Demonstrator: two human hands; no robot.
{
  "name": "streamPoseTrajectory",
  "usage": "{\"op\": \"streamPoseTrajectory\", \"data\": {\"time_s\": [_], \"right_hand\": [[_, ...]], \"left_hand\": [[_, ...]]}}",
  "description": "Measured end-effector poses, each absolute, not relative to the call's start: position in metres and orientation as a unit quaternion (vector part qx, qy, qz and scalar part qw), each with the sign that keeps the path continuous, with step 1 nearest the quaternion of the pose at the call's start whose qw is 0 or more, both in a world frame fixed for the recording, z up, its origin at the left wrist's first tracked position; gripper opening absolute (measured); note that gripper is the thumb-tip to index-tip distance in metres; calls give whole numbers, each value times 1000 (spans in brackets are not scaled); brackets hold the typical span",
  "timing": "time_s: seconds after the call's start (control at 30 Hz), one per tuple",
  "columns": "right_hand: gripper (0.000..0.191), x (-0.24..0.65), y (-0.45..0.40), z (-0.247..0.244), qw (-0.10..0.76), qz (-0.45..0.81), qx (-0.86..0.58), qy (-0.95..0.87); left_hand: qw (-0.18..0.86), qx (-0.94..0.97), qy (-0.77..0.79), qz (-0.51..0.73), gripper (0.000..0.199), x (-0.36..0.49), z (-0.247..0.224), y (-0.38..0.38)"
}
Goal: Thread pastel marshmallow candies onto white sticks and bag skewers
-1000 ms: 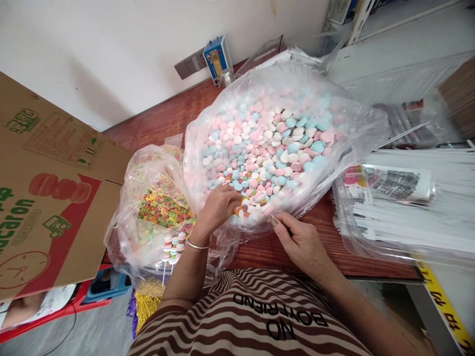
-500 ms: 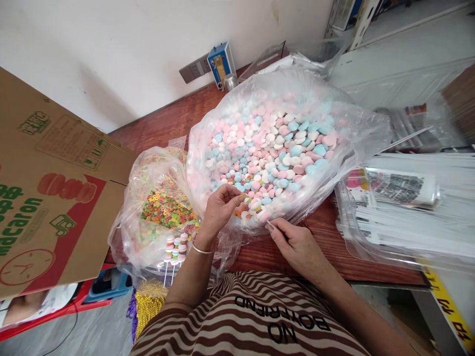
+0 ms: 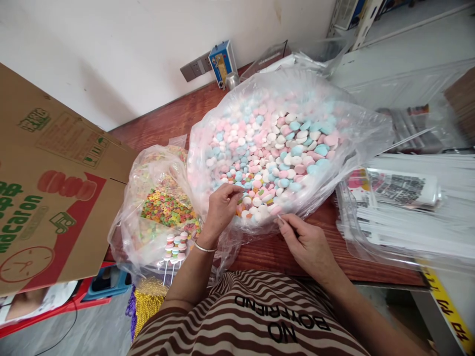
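A large clear bag [image 3: 352, 128] lies open, full of pink, white and blue round candies [image 3: 297, 148]. Over its near left edge my left hand [image 3: 222, 207] is closed in a pinch; what lies between its fingertips is too small to name. My right hand [image 3: 302, 242] pinches the end of a thin white stick [image 3: 279, 216] at the bag's near edge. To the left, a smaller bag [image 3: 129, 198] holds colourful ring candies [image 3: 166, 210]. Several stacked candies on sticks [image 3: 176, 247] rest at that bag's near side, beside my left forearm.
A cardboard box [image 3: 74, 198] stands at the left. At the right, a clear tray [image 3: 352, 247] holds many white sticks [image 3: 401, 227] and a printed packet [image 3: 404, 188]. A blue device [image 3: 222, 62] is by the wall socket [image 3: 196, 67].
My right hand has moved slightly right, away from my left hand, with the stick in its fingers. My left hand has hardly moved and stays pinched.
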State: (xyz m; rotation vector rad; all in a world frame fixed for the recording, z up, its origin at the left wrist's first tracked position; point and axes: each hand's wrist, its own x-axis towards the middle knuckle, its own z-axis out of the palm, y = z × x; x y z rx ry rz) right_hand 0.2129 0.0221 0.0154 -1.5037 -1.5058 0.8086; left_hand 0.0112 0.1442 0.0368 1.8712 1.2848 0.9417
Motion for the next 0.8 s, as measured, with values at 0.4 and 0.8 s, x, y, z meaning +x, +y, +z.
{"op": "streamPoseTrajectory", "data": {"time_s": [0.4, 0.8], "right_hand": [[29, 221, 24, 15, 420, 293, -621, -594], [30, 216, 26, 15, 401, 334, -601, -605]], "left_hand": [[164, 836, 483, 204, 9, 48, 24, 170], [572, 596, 446, 344, 24, 40, 38, 161]]}}
